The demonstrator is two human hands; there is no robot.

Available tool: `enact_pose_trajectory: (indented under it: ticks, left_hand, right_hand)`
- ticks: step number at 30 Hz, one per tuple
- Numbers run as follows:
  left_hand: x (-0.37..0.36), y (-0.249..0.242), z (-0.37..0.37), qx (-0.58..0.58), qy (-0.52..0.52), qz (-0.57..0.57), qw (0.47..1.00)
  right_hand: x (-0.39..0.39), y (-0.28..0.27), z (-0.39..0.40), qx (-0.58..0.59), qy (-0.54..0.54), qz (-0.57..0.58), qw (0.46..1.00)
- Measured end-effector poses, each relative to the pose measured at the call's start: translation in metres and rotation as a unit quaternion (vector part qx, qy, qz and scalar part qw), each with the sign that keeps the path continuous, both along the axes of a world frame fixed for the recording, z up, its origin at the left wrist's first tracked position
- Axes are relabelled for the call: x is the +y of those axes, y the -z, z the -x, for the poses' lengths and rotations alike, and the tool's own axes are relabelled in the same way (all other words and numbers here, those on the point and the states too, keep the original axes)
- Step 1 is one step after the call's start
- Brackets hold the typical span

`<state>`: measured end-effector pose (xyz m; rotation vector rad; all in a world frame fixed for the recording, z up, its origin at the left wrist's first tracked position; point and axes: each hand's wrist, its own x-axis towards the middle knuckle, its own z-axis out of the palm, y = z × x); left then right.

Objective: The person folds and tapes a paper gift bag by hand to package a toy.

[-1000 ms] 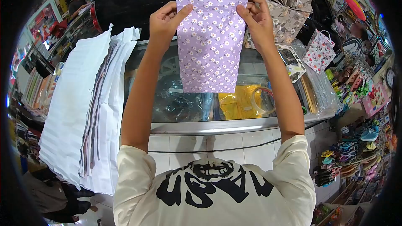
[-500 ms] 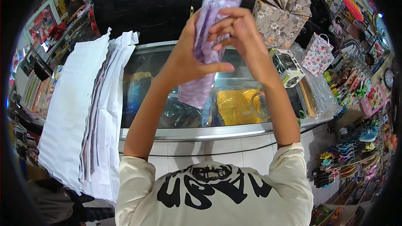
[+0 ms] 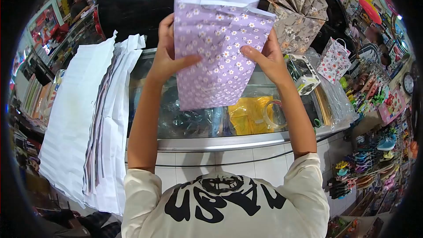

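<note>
A lilac paper bag (image 3: 220, 55) printed with small white daisies is held up over the glass counter, its broad side facing me. Its top edge shows white inside. My left hand (image 3: 171, 55) grips the left side, thumb across the front and fingers behind. On the right side, my right hand (image 3: 269, 59) holds it the same way, thumb pressed on the front. Both hands' other fingers are partly hidden behind the paper. Below the bag, a yellow plastic packet (image 3: 250, 115) and a roll of clear tape (image 3: 274, 113) are seen at the counter.
White paper sheets (image 3: 75, 114) lie stacked at the left. A brown floral gift bag with a fan-folded top (image 3: 297, 17), a small box (image 3: 302, 74) and a small floral bag (image 3: 335, 59) stand at the right. The counter's metal edge (image 3: 211, 143) runs in front; a black car (image 3: 145, 13) is behind.
The lilac bag was narrow and edge-on; now its wide printed face is turned toward me. My hands have moved apart, and my right hand has closed on the bag's right side.
</note>
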<state>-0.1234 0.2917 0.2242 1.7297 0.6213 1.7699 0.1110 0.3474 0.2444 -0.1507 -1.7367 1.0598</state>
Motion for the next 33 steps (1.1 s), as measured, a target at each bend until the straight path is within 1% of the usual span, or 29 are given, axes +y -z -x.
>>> enact_pose_trajectory:
  ticks: [2,3,6,10,11,12,14,15,17,18,20,23,25,26,28,31,33]
  left_hand:
    - [0.004,-0.001,-0.002,-0.007,-0.069,-0.071,0.995]
    - [0.004,-0.001,0.002,0.009,-0.063,-0.081,0.995]
    - [0.000,-0.008,0.003,0.012,-0.050,0.012,0.999]
    - [0.004,-0.022,0.001,0.041,-0.010,-0.004,0.999]
    - [0.006,-0.024,0.001,0.040,0.004,-0.005,0.999]
    - [0.008,-0.025,0.000,0.039,0.016,-0.006,0.999]
    - [0.012,-0.026,-0.003,0.021,0.027,0.030,0.999]
    - [0.014,-0.026,-0.005,0.012,0.033,0.048,0.998]
    - [0.016,-0.029,-0.010,0.023,0.015,0.040,0.999]
    - [0.016,-0.029,-0.012,0.026,0.005,0.037,0.999]
    - [0.013,-0.029,-0.012,0.020,-0.017,0.008,1.000]
    - [0.011,-0.029,-0.012,0.012,-0.035,-0.056,0.998]
    - [0.010,-0.030,-0.013,0.000,-0.047,-0.095,0.994]
    - [0.006,-0.032,-0.015,-0.010,-0.041,-0.084,0.996]
    - [-0.001,-0.038,-0.019,-0.030,-0.029,-0.064,0.997]
    - [-0.002,-0.044,-0.015,-0.048,0.008,-0.001,0.999]
    - [0.003,-0.044,-0.006,-0.027,-0.009,0.068,0.997]
  right_hand:
    - [0.000,0.000,0.002,-0.001,0.024,-0.020,1.000]
    - [0.001,0.000,0.003,-0.008,0.038,-0.036,0.999]
    - [0.003,-0.002,0.007,-0.001,0.079,-0.057,0.995]
    - [0.008,-0.005,0.006,0.016,0.114,-0.050,0.992]
    - [0.009,-0.008,0.004,0.006,0.111,-0.031,0.993]
    - [0.012,-0.009,0.003,0.008,0.096,-0.041,0.995]
    - [0.019,-0.011,0.001,0.010,0.064,-0.060,0.996]
    - [0.020,-0.010,-0.001,0.029,0.054,-0.056,0.997]
    - [0.024,-0.010,-0.004,0.069,0.036,-0.052,0.996]
    - [0.024,-0.010,-0.006,0.063,0.040,-0.058,0.996]
    - [0.022,-0.012,-0.007,0.054,0.047,-0.068,0.995]
    - [0.007,-0.019,-0.001,0.089,0.029,-0.063,0.994]
    - [0.008,-0.019,0.000,0.088,0.026,-0.066,0.994]
    - [0.008,-0.019,0.001,0.088,0.024,-0.069,0.993]
    - [0.008,-0.021,0.002,0.088,0.018,-0.038,0.995]
    - [0.013,-0.025,-0.002,0.059,0.013,0.018,0.998]
    - [0.014,-0.031,-0.005,0.022,0.024,0.028,0.999]
